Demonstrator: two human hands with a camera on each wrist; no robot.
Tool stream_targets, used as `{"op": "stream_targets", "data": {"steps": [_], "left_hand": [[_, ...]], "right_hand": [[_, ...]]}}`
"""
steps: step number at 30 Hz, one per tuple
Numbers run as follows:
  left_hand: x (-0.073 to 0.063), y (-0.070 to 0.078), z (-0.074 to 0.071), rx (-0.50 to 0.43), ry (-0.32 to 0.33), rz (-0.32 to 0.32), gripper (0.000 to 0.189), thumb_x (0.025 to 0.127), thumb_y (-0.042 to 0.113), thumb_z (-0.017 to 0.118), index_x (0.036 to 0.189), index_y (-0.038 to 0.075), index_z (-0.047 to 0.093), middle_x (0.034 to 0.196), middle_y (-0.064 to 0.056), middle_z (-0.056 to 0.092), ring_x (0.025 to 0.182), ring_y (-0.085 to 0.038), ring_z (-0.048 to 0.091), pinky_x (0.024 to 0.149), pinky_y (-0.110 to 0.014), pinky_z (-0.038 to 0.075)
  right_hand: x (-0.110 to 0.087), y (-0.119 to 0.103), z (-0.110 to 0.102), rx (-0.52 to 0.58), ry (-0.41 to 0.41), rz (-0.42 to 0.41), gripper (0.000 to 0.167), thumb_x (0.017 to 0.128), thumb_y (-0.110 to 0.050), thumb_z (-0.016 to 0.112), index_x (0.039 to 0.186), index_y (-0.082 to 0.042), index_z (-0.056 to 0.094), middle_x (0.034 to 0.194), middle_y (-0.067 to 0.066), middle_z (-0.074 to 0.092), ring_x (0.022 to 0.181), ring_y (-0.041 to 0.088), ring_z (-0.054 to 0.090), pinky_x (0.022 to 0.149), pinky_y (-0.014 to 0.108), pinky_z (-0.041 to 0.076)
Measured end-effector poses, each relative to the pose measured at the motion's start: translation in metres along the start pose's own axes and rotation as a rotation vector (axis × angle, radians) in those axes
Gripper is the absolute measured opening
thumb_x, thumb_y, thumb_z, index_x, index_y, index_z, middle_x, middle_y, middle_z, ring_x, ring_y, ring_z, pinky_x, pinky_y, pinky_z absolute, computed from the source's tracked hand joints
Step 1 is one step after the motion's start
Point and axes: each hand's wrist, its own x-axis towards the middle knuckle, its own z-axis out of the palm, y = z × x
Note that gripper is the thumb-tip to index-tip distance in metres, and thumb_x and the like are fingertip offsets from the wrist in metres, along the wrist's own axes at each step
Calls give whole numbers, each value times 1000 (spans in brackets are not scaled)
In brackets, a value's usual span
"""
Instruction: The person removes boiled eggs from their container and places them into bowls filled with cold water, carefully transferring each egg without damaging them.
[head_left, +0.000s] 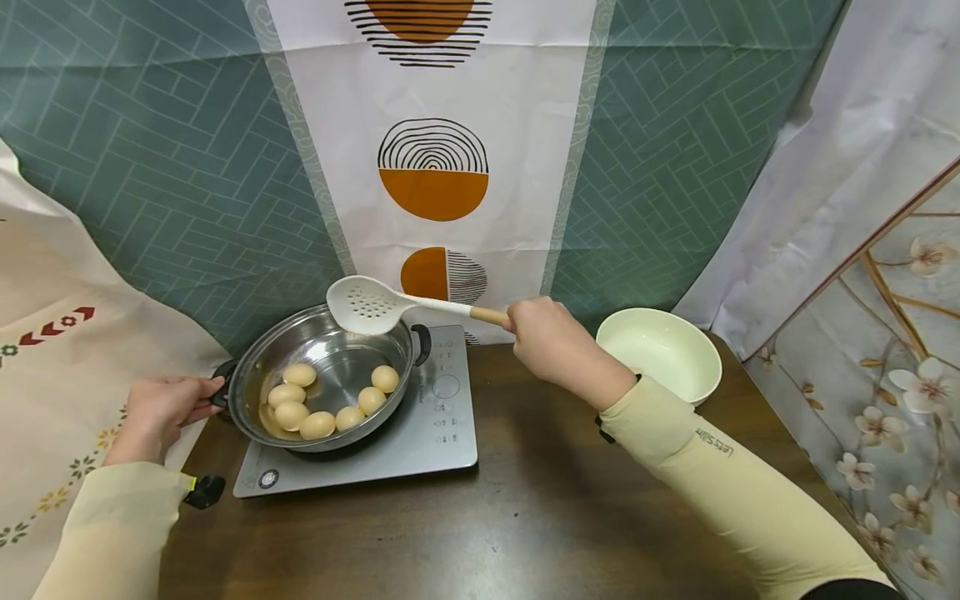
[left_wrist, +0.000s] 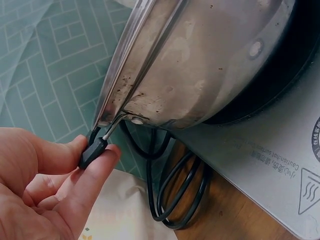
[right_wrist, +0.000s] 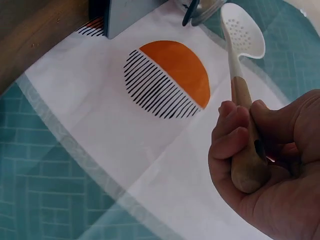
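A steel pot (head_left: 330,437) with black side handles stands on the flat induction cooker (head_left: 442,433). Several pale brown eggs (head_left: 317,425) lie along its near side. My left hand (head_left: 167,407) pinches the pot's left handle (left_wrist: 93,152) between thumb and fingers. Raised over the pot's far rim is a white slotted spoon (head_left: 367,305) with a wooden handle; its head bears small holes and no egg. My right hand (head_left: 551,346) grips the wooden handle (right_wrist: 248,170), fingers wrapped round it, as the right wrist view shows.
A pale green bowl (head_left: 660,350) stands at the back right of the brown wooden table (head_left: 420,542). Behind the cooker hangs a patterned cloth (head_left: 450,83). A black cable (left_wrist: 160,200) lies coiled below the pot's left side. Flowered fabric (head_left: 885,433) borders the right.
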Motion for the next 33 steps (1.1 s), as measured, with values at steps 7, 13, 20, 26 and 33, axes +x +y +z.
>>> {"op": "stream_targets", "data": {"steps": [7,13,20,26,33], "left_hand": [[0,-1,0,8,15,0,17,85,19,68,68,20,67,65,6,65,63,-13,69,66,-29,61],[2,-3,1,5,30,-6,16,85,18,68,69,18,66,64,6,65,62,-12,69,66,-29,61],[3,-5,2,-3,30,-1,16,85,18,68,69,19,66,64,7,65,62,-12,69,66,-29,61],[4,-6,3,-17,34,9,18,85,17,68,67,20,65,63,7,65,62,-11,69,66,-29,61],[3,-4,3,-18,34,20,18,86,16,67,68,20,65,63,7,65,61,-11,69,66,-28,61]], "right_hand": [[5,-17,1,-166,-10,-95,17,79,-4,64,94,-7,71,82,6,66,73,20,63,62,33,56],[7,-33,4,-289,26,-193,9,82,-3,60,80,-8,68,67,5,61,61,21,59,51,34,54],[7,-47,9,-386,104,-220,14,86,-6,62,93,-11,73,75,7,64,67,21,61,51,34,56],[7,-54,10,-442,124,-235,13,87,-9,62,94,-13,73,75,6,64,67,20,60,53,34,56],[5,-58,5,-439,57,-242,9,85,-10,63,88,-10,72,75,5,63,65,19,60,54,34,57]]}}
